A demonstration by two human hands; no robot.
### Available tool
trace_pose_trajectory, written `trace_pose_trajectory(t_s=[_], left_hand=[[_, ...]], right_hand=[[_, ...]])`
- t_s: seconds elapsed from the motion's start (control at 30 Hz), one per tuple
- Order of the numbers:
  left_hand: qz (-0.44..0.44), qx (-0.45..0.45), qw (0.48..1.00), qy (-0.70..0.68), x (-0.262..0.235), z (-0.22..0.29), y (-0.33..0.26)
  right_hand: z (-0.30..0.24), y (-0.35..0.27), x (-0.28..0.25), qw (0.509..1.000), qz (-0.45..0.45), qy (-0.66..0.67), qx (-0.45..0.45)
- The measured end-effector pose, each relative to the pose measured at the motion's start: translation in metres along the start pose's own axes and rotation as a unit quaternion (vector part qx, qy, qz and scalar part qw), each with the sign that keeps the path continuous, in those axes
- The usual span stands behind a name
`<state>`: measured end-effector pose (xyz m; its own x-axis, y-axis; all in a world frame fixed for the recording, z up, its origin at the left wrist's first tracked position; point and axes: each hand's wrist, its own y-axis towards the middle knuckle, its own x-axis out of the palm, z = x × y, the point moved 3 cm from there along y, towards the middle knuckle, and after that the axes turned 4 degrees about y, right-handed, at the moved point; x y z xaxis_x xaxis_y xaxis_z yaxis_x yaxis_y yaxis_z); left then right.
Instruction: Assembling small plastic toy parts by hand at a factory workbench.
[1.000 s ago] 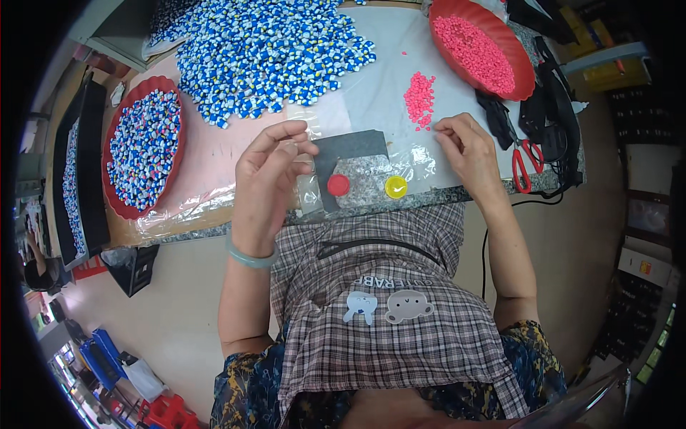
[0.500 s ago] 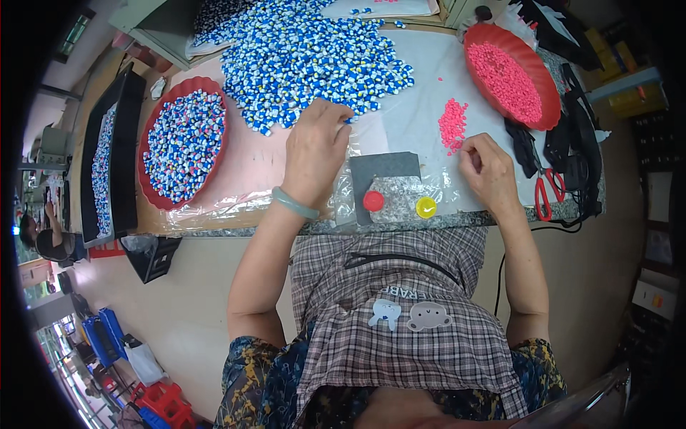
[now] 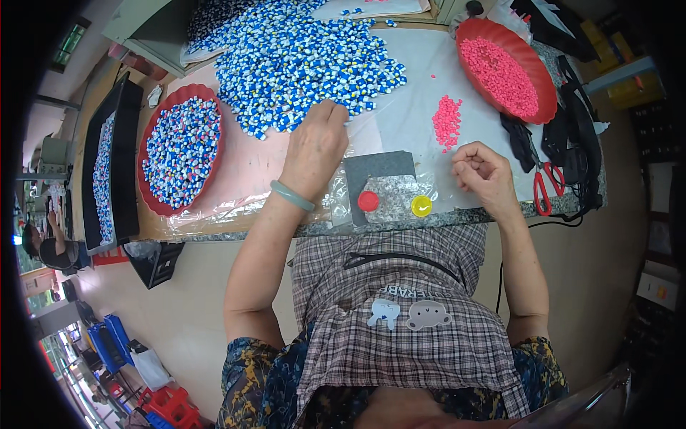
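Note:
At the near edge of a big pile of small blue-and-white pieces (image 3: 307,64), my left hand (image 3: 318,146) is closed with its knuckles up. Its fingertips are turned away, so what they pinch is hidden. My right hand (image 3: 487,175) is curled, thumb against the bent fingers, just below a small heap of pink bits (image 3: 447,120). Anything in that pinch is too small to make out. Between the hands lies a dark grey pad (image 3: 379,166) under a clear sheet, with a red round cap (image 3: 368,201) and a yellow round cap (image 3: 421,206) along its near side.
Left of the pile stand a red scalloped tray (image 3: 219,154) of mixed pieces and a black bin (image 3: 127,164). A red dish (image 3: 549,107) of pink bits sits at the far right. Red-handled scissors (image 3: 541,193) and black straps lie by the right edge.
My left hand has turned so the blue piece seen at its fingertips is now hidden. My right hand has drawn slightly back from the pink heap, its fingers turned inward. The view has shifted a little.

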<state>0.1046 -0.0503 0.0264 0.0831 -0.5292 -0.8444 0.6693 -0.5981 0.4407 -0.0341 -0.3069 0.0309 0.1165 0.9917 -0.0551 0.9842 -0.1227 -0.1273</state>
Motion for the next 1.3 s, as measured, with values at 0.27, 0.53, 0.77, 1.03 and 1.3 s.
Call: trace_pose_trajectory(t_s=[0.27,0.53,0.77,1.03,1.3], left_hand=[[0.038,-0.055,0.983,-0.17,-0.027,0.032,-0.001],[-0.085,-0.083,0.913,-0.391,-0.038,0.1,-0.015],[-0.077,-0.039,0.925,-0.37,-0.03,0.103,-0.023],[-0.159,-0.121,0.861,-0.468,-0.037,0.1,-0.024],[-0.2,-0.171,0.762,-0.592,-0.023,0.095,-0.031]], right_hand=[[-0.014,-0.015,0.02,0.992,-0.063,0.108,0.018],[-0.041,-0.025,0.04,0.994,-0.082,0.064,-0.043],[-0.057,-0.029,0.048,0.982,-0.109,-0.114,-0.101],[-0.068,-0.035,0.053,0.947,-0.061,-0.208,-0.237],[-0.069,-0.04,0.062,0.916,-0.027,-0.245,-0.317]])
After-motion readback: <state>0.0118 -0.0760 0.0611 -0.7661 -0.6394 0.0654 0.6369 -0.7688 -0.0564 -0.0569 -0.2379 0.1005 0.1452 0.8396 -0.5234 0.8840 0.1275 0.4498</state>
